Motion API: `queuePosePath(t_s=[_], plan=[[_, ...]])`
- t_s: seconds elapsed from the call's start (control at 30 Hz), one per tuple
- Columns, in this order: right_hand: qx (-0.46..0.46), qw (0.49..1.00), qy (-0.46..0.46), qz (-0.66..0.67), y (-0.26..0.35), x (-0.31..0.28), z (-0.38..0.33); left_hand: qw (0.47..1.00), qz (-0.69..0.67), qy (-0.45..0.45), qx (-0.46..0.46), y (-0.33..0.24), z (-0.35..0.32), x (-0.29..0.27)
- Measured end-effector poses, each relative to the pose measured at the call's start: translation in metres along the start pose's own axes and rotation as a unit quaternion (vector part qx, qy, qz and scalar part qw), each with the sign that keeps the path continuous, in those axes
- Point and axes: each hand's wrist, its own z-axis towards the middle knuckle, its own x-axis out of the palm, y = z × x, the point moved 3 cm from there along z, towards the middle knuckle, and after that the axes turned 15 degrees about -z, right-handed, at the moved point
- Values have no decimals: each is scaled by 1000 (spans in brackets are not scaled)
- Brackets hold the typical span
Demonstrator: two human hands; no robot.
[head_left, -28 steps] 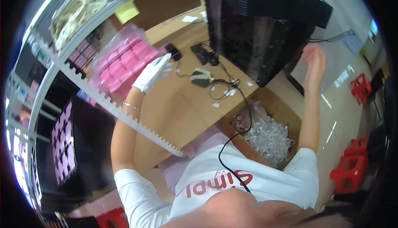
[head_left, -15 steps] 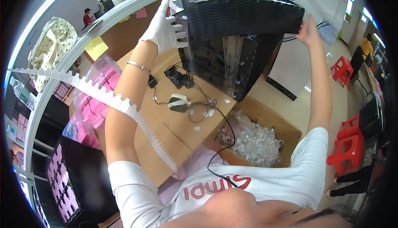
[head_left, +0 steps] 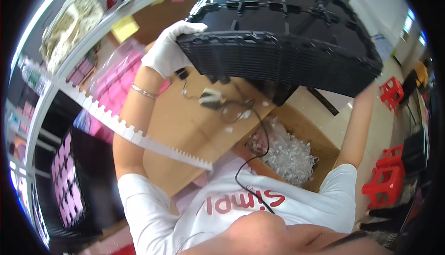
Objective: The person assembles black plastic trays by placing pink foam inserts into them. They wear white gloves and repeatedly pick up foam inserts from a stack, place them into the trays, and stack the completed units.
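A thick stack of black plastic trays (head_left: 278, 58) with divided compartments is held up in front of me, tilted so that its top and near side show. My left hand (head_left: 169, 49), in a white glove, grips the stack's left corner, with the fingers over the rim. At the right corner my bare right hand (head_left: 367, 92) supports the stack; its fingers are hidden behind the trays. Below the stack is a brown work table (head_left: 181, 130), where a small black-and-cream device (head_left: 211, 98) lies with its cable.
An open carton (head_left: 320, 146) of clear plastic scraps stands beside the table. A white notched strip (head_left: 116, 125) crosses near my left forearm. Pink trays in clear film (head_left: 120, 83) and a black stack with pink contents (head_left: 67, 181) are at left; red stools (head_left: 384, 183) at right.
The tray stack has come nearer and tipped, so its compartmented top now shows. Both hands moved with it, and my left hand has closed on its corner from an open, spread pose.
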Motion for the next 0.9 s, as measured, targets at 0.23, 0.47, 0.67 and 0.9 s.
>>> queuePosePath(t_s=[0.23,0.47,0.67,0.9], plan=[[70,969,230,56,-37,86,-78,944,-175,-239,146,99,-160,-75],[265,932,242,-41,-176,126,-93,902,-21,-342,262,164,-315,-149],[306,892,333,-24,-297,201,-135,810,-86,-478,328,194,-410,-167],[298,853,426,-32,-403,223,-184,752,-61,-606,253,197,-468,-167]])
